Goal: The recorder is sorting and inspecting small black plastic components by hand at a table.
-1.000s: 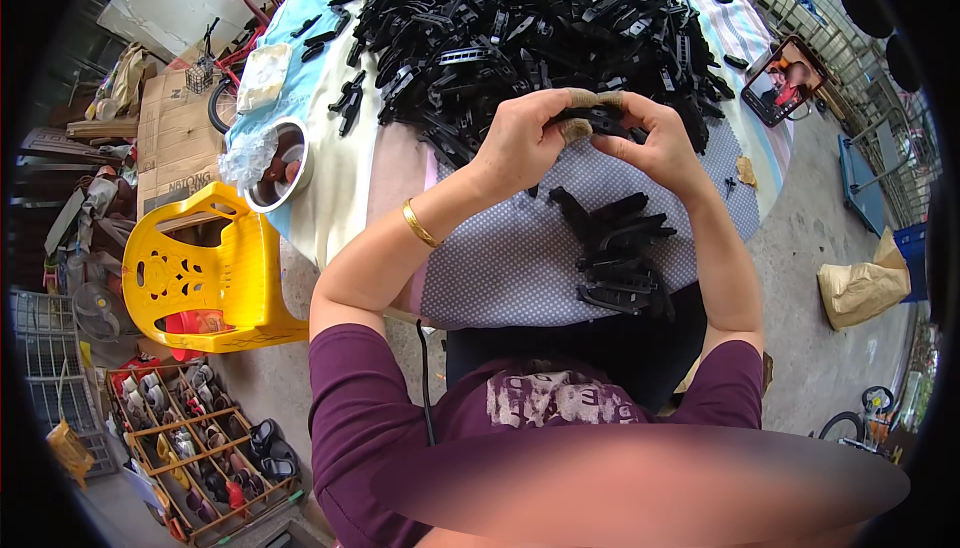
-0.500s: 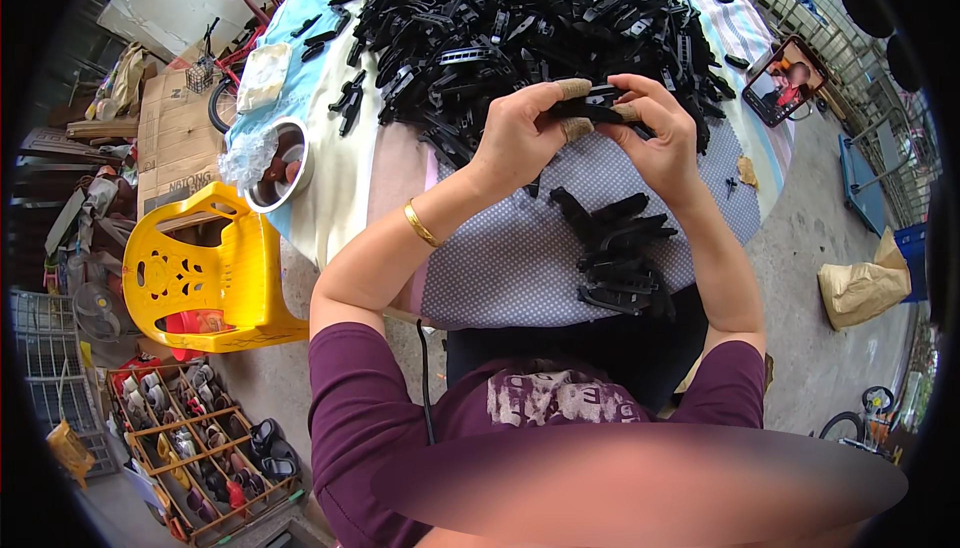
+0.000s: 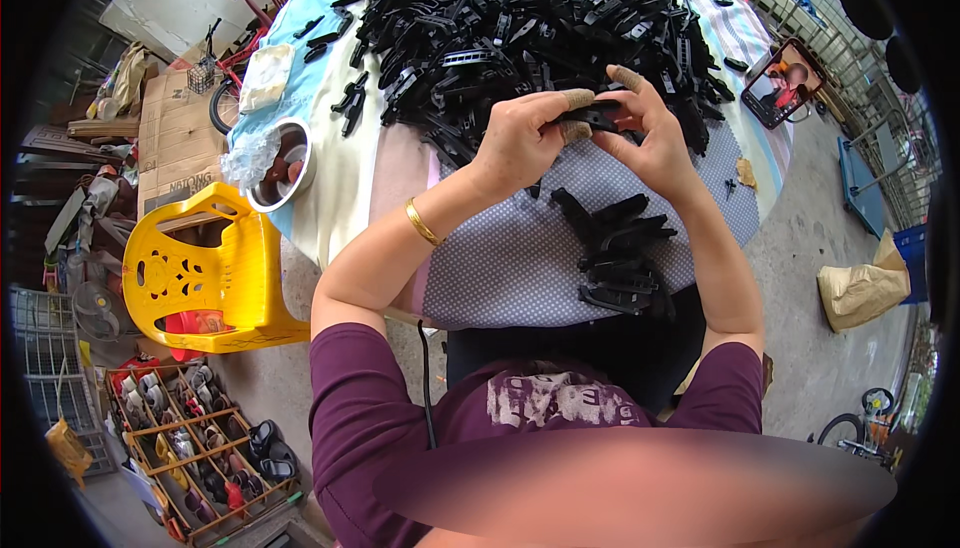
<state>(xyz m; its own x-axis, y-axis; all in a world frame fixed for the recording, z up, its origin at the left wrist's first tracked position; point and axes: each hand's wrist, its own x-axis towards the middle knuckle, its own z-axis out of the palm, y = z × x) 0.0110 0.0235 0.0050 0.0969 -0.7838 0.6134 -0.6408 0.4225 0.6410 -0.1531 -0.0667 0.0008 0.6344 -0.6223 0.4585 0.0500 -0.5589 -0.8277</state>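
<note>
Over the near edge of a big heap of black plastic pieces [image 3: 540, 13], both hands meet around one long, narrow black plastic piece [image 3: 598, 118]. My left hand [image 3: 520, 140] pinches its left end between thumb and fingers, whose tips are wrapped in tan tape. At the other end, my right hand [image 3: 657, 143] has its thumb and fingers closed about the piece, with a taped fingertip raised off it. The exact kind of piece is unclear, being partly covered by fingers. Below the hands, a smaller group of similar black pieces [image 3: 625, 258] lies on the dotted grey cloth [image 3: 480, 278].
A phone [image 3: 785, 83] stands at the table's right edge. To the left are a white-rimmed bowl [image 3: 303, 173] with crumpled plastic, a yellow plastic chair [image 3: 250, 278] and a shoe rack [image 3: 190, 448]. A brown paper sack [image 3: 862, 288] sits on the floor at right.
My right hand has shifted its grip on the piece, one taped finger lifting up and away from it. My left hand stays almost in place.
</note>
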